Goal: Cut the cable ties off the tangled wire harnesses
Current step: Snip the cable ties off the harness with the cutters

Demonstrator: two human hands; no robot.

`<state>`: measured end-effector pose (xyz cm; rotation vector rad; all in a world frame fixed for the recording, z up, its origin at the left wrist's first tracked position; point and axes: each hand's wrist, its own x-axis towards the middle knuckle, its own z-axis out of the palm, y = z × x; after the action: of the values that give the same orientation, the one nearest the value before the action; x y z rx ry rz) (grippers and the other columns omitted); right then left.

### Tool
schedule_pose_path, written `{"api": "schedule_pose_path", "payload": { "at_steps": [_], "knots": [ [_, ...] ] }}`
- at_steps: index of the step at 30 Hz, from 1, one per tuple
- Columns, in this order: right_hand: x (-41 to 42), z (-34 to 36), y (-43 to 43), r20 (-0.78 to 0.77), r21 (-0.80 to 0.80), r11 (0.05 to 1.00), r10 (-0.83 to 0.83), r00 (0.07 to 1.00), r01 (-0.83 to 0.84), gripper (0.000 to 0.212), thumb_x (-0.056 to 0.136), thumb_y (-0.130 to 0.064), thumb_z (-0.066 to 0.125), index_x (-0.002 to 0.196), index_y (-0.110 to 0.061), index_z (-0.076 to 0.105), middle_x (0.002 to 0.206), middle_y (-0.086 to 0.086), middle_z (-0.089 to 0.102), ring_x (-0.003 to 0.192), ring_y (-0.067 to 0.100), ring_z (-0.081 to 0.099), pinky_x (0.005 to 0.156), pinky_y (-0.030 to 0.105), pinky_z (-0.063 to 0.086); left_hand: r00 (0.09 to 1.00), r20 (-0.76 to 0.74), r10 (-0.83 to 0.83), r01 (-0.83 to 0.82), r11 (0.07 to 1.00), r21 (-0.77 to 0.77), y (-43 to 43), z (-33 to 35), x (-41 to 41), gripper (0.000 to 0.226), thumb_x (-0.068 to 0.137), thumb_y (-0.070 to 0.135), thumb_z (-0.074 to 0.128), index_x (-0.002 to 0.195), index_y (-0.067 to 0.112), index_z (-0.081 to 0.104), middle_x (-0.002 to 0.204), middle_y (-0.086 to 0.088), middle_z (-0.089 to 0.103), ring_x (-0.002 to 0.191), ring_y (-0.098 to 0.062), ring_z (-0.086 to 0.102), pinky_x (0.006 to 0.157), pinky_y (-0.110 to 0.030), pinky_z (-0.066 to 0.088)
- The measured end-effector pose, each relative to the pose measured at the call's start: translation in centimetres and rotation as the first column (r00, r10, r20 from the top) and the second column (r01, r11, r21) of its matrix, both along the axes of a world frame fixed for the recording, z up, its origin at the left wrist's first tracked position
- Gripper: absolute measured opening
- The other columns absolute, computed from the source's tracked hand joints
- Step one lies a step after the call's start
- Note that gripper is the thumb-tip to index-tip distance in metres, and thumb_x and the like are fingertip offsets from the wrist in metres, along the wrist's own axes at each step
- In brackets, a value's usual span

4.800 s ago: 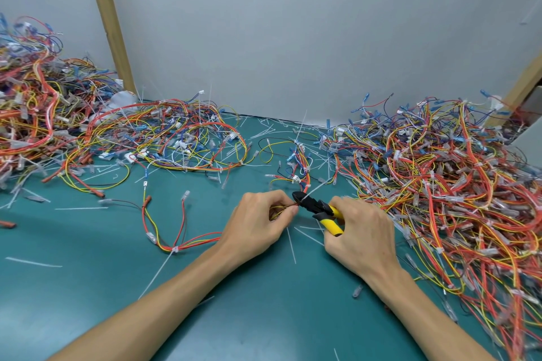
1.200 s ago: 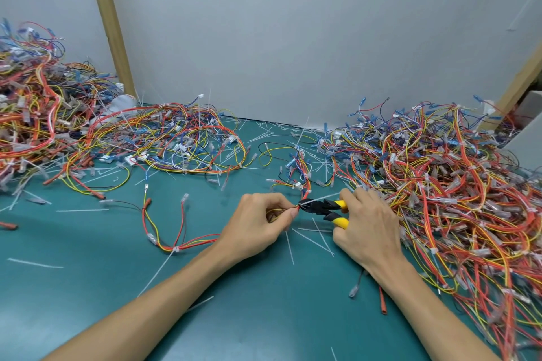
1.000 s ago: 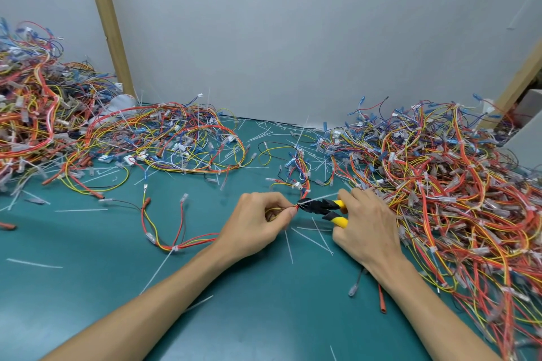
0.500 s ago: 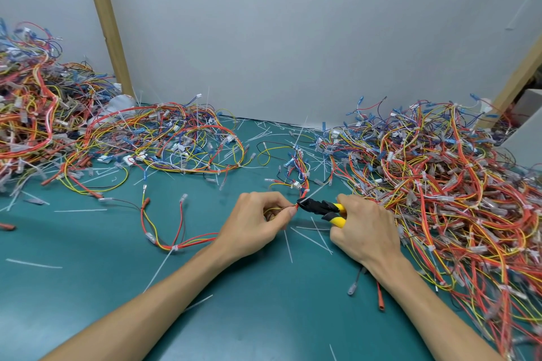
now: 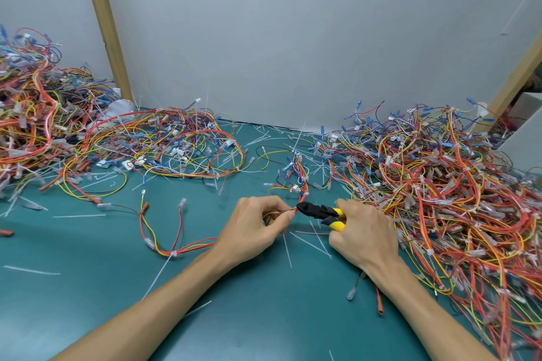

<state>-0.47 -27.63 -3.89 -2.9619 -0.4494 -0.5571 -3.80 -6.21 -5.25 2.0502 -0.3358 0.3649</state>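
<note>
At the middle of the green work mat (image 5: 88, 302), head view: one small wire harness (image 5: 303, 184) of thin red, yellow and black leads, pinched between thumb and forefinger of the left hand (image 5: 252, 228), whose fingers are curled round it. Handling, as judged: very light and limp, with no stiffness of its own, so best gripped close beside a tie and drawn taut. The insulation is probably soft and easily nicked, and the leads likely to snag on neighbours. Cable ties, as judged: thin nylon, stiff and springy, cinched hard on the bundle; to be entered at the strap beside the head, blade kept off the leads. The right hand (image 5: 363, 231) is closed round the yellow handles of black-nosed flush cutters (image 5: 318, 211), the nose touching the red lead right at the left fingertips. Whether a tie lies between the blades is too small to tell. Appearance: the harness loops away from the pinch toward the wall, with one white tie (image 5: 305, 194) just beyond the cutter nose and small white connectors near it. A further run of red and yellow leads emerges left of the left hand, bound by a long-tailed tie (image 5: 173, 253). A large tangled pile (image 5: 440, 184) lies just beside the right hand, a second pile (image 5: 132, 143) well apart at left, and tie offcuts (image 5: 311, 240) between the hands.
</note>
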Motion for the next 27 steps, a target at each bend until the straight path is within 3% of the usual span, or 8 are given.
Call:
{"api": "schedule_pose_path", "payload": {
  "at_steps": [6, 9, 12, 14, 16, 20, 23, 27],
  "knots": [
    [0.0, -0.1, -0.1, 0.038, 0.354, 0.935, 0.022, 0.999, -0.035, 0.019, 0.057, -0.022, 0.048, 0.06, -0.018, 0.029, 0.049, -0.005, 0.031, 0.047, 0.017, 0.029, 0.045, 0.027, 0.019, 0.999, 0.042, 0.03, -0.035, 0.99, 0.14, 0.1, -0.2, -0.1, 0.01, 0.095, 0.032, 0.058, 0.088, 0.029, 0.066, 0.071, 0.013, 0.067, 0.065, -0.008, 0.059, 0.069, -0.031, 0.051],
    [0.0, -0.2, -0.1, 0.044, 0.387, 0.921, 0.035, 0.998, -0.049, 0.034, 0.064, -0.014, 0.06, 0.063, -0.022, 0.027, 0.053, -0.006, 0.032, 0.049, 0.018, 0.029, 0.046, 0.028, 0.02, 0.999, 0.049, 0.002, -0.014, 0.966, 0.257, 0.7, 0.1, -0.1, 0.018, 0.098, 0.039, 0.05, 0.097, 0.028, 0.065, 0.081, 0.014, 0.066, 0.074, -0.008, 0.059, 0.075, -0.038, 0.051],
    [-0.1, -0.5, 0.2, 0.044, 0.355, 0.934, 0.024, 0.999, -0.038, 0.045, 0.068, -0.01, 0.067, 0.065, -0.027, 0.025, 0.058, -0.007, 0.036, 0.052, 0.017, 0.033, 0.047, 0.027, 0.019, 0.997, 0.001, -0.076, 0.07, 0.915, 0.396, 1.7, 0.9, 0.2, 0.043, 0.102, 0.049, 0.027, 0.107, 0.026, 0.063, 0.099, 0.011, 0.061, 0.096, -0.01, 0.056, 0.089, -0.037, 0.046],
    [-0.1, -0.6, 0.2, 0.05, 0.34, 0.94, 0.01, 0.999, -0.026, 0.041, 0.07, -0.013, 0.068, 0.068, -0.027, 0.03, 0.06, -0.008, 0.038, 0.054, 0.018, 0.037, 0.047, 0.026, 0.018, 0.99, -0.086, -0.108, 0.127, 0.96, 0.249, 2.3, 1.6, 0.1, 0.049, 0.101, 0.05, 0.019, 0.119, 0.033, 0.061, 0.117, 0.016, 0.056, 0.11, 0.001, 0.05, 0.098, -0.022, 0.038],
    [-0.1, -0.5, 0.2, 0.051, 0.343, 0.939, -0.008, 0.999, -0.01, 0.033, 0.072, -0.015, 0.068, 0.072, -0.023, 0.036, 0.064, -0.007, 0.041, 0.057, 0.02, 0.04, 0.047, 0.025, 0.019, 0.985, -0.129, -0.113, 0.117, 0.993, 0.024, 3.0, 2.8, 0.0, 0.047, 0.098, 0.05, 0.018, 0.122, 0.042, 0.058, 0.124, 0.024, 0.053, 0.111, 0.007, 0.05, 0.093, -0.013, 0.035],
    [-0.1, -0.5, 0.3, 0.045, 0.389, 0.921, -0.036, 0.998, 0.015, 0.03, 0.075, -0.016, 0.067, 0.077, -0.02, 0.038, 0.068, -0.005, 0.042, 0.06, 0.022, 0.043, 0.049, 0.03, 0.023, 0.986, -0.166, -0.004, -0.03, 0.979, -0.2, 5.7, 5.4, 0.7, 0.037, 0.101, 0.037, 0.027, 0.111, 0.032, 0.062, 0.108, 0.006, 0.067, 0.082, -0.006, 0.061, 0.069, -0.022, 0.041],
    [-0.2, -0.3, 0.4, 0.063, 0.408, 0.913, -0.041, 0.997, 0.011, 0.031, 0.074, -0.014, 0.069, 0.08, -0.019, 0.038, 0.072, -0.004, 0.042, 0.065, 0.027, 0.042, 0.055, 0.032, 0.027, 0.96, -0.28, 0.008, 0.0, 1.0, 0.028, 8.6, 5.9, 0.3, 0.023, 0.099, 0.007, 0.045, 0.099, 0.021, 0.064, 0.089, 0.0, 0.07, 0.064, -0.005, 0.062, 0.059, -0.015, 0.042],
    [-0.3, -0.3, 0.6, 0.083, 0.384, 0.923, -0.046, 0.995, 0.01, 0.034, 0.072, -0.019, 0.071, 0.086, -0.015, 0.039, 0.078, 0.001, 0.044, 0.072, 0.026, 0.043, 0.061, 0.034, 0.032, 0.893, -0.446, -0.063, 0.237, 0.907, 0.348, 10.6, 4.8, -1.3, 0.013, 0.095, 0.022, 0.061, 0.107, 0.024, 0.066, 0.096, 0.007, 0.072, 0.08, -0.007, 0.066, 0.074, -0.018, 0.049]
  ]
}}
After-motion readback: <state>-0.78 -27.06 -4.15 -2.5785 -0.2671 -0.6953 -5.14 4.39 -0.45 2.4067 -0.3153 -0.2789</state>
